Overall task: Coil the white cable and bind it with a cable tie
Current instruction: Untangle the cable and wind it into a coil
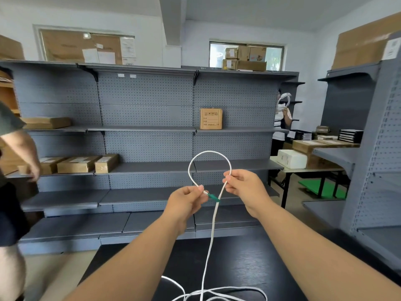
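Observation:
I hold a thin white cable (208, 152) up in front of me, bent into one loop above my hands. My left hand (186, 198) pinches the cable just behind its green-booted end plug (213, 197). My right hand (244, 186) pinches the other side of the loop a little higher, close to the left hand. From the right hand the cable drops straight down to the black table (238, 257), where loose slack (217, 293) lies in curves at the bottom edge. No cable tie is visible.
Grey pegboard shelving (147, 131) stands behind the table with cardboard boxes (211, 118) on it. A person (13, 170) stands at the far left beside the shelf. Another person (282, 118) stands at the back right. More grey shelves (373, 148) fill the right.

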The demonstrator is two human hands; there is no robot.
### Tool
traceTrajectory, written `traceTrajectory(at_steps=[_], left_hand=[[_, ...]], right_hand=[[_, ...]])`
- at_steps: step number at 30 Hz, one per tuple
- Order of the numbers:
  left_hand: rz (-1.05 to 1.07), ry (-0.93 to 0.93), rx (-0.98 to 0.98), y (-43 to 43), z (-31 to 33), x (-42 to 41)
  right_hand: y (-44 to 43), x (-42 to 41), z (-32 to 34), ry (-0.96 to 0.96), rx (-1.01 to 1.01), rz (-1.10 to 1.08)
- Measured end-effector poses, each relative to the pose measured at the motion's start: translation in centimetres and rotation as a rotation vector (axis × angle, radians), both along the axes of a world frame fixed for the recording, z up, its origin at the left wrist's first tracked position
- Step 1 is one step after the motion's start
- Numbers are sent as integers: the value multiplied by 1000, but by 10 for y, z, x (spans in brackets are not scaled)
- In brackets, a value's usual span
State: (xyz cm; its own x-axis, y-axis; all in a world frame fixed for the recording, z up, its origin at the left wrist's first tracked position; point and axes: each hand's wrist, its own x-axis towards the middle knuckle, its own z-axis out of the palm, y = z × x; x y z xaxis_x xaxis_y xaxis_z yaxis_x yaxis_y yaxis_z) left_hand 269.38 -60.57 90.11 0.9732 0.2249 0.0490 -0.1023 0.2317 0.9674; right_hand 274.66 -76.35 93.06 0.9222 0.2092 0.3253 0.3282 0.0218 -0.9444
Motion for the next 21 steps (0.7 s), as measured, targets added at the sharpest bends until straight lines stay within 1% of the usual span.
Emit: traceTrajectory(at_steps=[4, 15, 21], left_hand=[[-26, 25, 38, -3, -7, 1], [-29, 46, 153, -15, -17, 8], [-67, 42, 118, -21, -16, 8]], right_hand=[[0, 0, 0, 28, 59, 17], [1, 0, -3, 47, 138, 55], [2, 1, -4, 51, 170, 62]])
